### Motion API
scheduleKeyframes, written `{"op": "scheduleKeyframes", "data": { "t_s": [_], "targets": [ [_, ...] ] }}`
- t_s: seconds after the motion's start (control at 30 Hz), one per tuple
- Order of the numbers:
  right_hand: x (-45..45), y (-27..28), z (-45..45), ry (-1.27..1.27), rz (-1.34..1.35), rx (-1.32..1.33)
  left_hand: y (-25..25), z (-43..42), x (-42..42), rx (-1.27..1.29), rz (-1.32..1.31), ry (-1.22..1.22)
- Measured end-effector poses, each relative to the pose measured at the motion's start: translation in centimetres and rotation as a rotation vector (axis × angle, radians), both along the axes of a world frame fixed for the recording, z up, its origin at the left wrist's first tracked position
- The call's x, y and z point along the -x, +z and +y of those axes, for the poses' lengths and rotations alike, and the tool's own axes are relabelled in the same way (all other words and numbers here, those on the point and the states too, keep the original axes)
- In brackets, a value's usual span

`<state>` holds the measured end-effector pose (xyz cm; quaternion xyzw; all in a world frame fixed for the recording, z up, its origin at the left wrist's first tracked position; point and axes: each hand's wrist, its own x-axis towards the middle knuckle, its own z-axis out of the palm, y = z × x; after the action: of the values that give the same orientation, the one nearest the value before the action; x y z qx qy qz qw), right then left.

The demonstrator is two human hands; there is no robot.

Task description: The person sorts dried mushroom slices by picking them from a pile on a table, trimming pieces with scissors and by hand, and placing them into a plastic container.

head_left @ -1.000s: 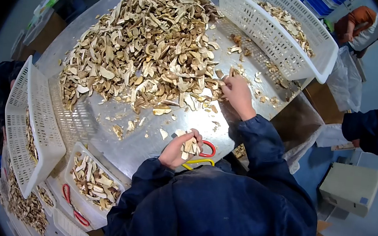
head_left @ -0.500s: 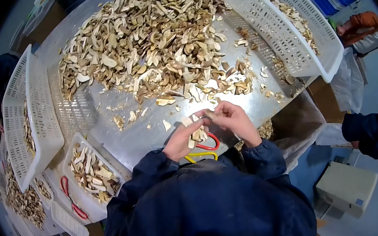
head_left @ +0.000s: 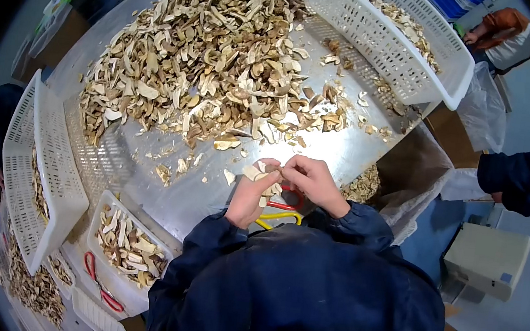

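My left hand (head_left: 249,198) is closed around several pale dried mushroom slices (head_left: 270,192) near the front edge of the metal table (head_left: 204,185). The fingertips of my right hand (head_left: 316,183) are pinched together, meeting the left fingers at a small brownish mushroom piece (head_left: 272,168). Just below my hands, a red handle loop (head_left: 290,200) and a yellow handle loop (head_left: 280,219) show; the rest of that tool is hidden. Beyond my hands spreads a large heap of dried mushroom slices (head_left: 205,60), with loose bits scattered in front of it.
White perforated baskets hold slices at the far right (head_left: 384,38) and left (head_left: 48,173). A white tray (head_left: 172,245) of slices sits at my left, beside red-handled scissors (head_left: 101,283). A lined box (head_left: 411,175) stands right. Other people's sleeves (head_left: 518,181) show at the sides.
My right hand has moved slightly left and down, and its fingers now meet the left ones more closely. The whole view has shifted a little.
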<state>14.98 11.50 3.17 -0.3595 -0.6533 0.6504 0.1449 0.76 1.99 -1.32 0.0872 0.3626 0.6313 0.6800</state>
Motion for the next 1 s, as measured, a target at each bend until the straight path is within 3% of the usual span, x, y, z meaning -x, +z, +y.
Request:
{"op": "scheduleKeyframes", "data": {
  "t_s": [0.03,0.13,0.17,0.23,0.3,0.33,0.5,0.6,0.63,0.73,0.87,0.9,0.93,1.0],
  "targets": [
    [-0.1,-0.4,0.2,-0.014,-0.013,0.135,-0.4,0.0,0.1,-0.005,-0.051,0.008],
    [0.4,-1.1,2.1,0.052,0.061,0.216,-1.4,-0.2,0.6,0.019,-0.2,0.055],
    [0.3,-0.7,3.7,0.153,-0.069,0.148,-1.3,-0.4,0.8,0.038,-0.268,0.077],
    [0.4,-2.1,7.3,0.007,-0.088,-0.554,-0.7,-0.5,1.3,0.055,-0.424,0.094],
    [0.3,-2.6,11.7,-0.109,-0.3,-1.075,-1.0,-0.6,1.3,-0.019,-0.63,0.06],
    [0.8,-2.2,12.8,-0.141,-0.449,-1.126,-0.9,-0.5,1.4,-0.058,-0.729,0.043],
    [0.0,-3.6,15.4,0.031,-0.445,-1.303,-0.8,-0.5,1.4,-0.074,-0.759,0.037],
    [-0.8,-1.5,12.7,-0.043,-0.314,-0.632,-0.9,-0.5,1.3,-0.018,-0.621,0.061],
    [-1.2,-1.3,11.7,-0.052,-0.135,-0.179,-0.9,-0.4,1.2,-0.001,-0.573,0.053],
    [-2.4,-1.3,8.3,-0.044,0.077,0.345,-0.9,-0.3,1.1,0.062,-0.391,0.007],
    [-2.7,-2.5,4.0,0.087,0.045,0.329,-0.3,0.6,0.2,0.146,-0.129,-0.057],
    [-2.6,-2.5,3.6,0.375,0.114,-0.402,-1.1,0.9,0.4,0.1,-0.188,-0.114],
    [-2.4,-3.0,2.2,0.225,0.152,0.076,0.3,0.9,0.1,0.138,-0.021,-0.152],
    [-2.3,-0.6,0.3,0.148,0.133,0.113,0.9,0.9,-0.7,-0.123,-0.037,-0.232]
  ]
}}
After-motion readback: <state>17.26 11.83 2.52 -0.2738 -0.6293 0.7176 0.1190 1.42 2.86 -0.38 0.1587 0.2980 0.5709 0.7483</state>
